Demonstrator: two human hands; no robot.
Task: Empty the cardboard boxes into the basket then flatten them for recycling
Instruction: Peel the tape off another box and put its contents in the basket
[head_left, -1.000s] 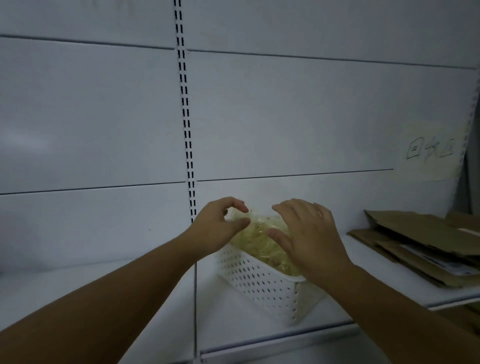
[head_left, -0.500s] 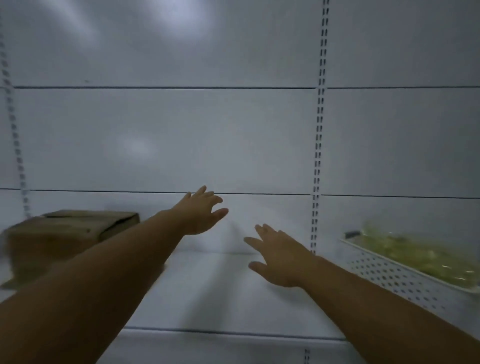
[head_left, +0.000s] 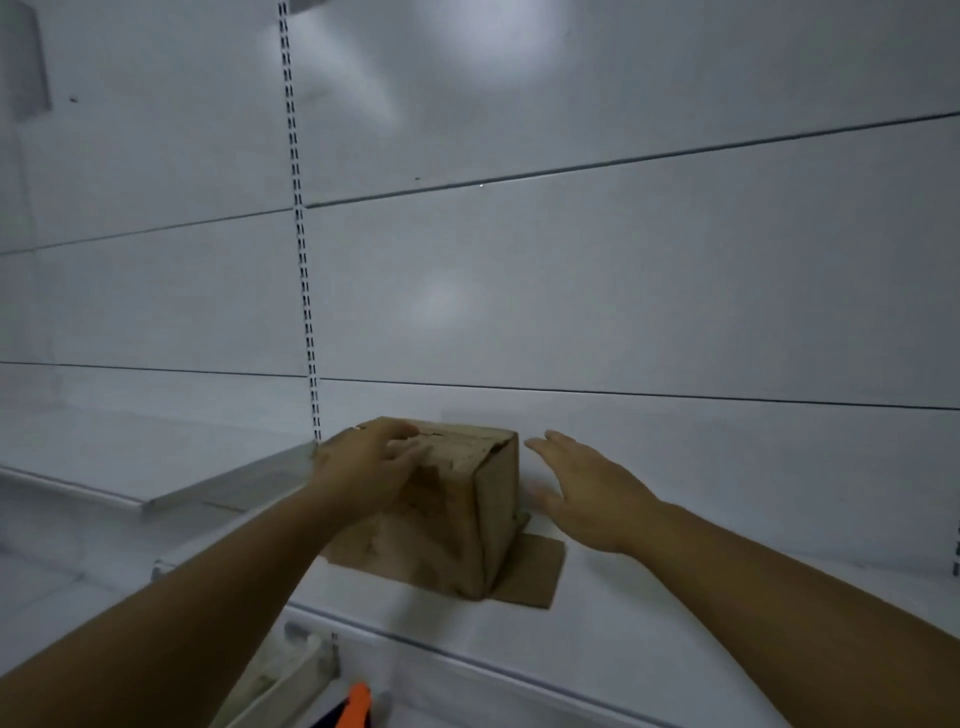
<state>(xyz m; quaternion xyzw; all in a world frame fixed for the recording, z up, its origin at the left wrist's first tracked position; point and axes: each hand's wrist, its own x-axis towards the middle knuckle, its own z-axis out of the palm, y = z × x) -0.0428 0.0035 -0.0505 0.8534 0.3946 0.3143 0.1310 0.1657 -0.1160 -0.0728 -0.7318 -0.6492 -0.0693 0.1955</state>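
dim, bluish | soft glare on upper wall (head_left: 498, 47) | slight blur | wide-angle edge bending

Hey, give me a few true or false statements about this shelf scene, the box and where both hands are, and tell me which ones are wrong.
1. The left hand touches the top of the cardboard box. True.
2. The right hand grips the box's side. False: it is open, fingers straight, beside the box's right side.
3. The box stands on a white shelf. True.
4. The box is already flattened. False: it stands with its walls up.
5. A cardboard flap lies flat on the shelf at the box's foot. True.
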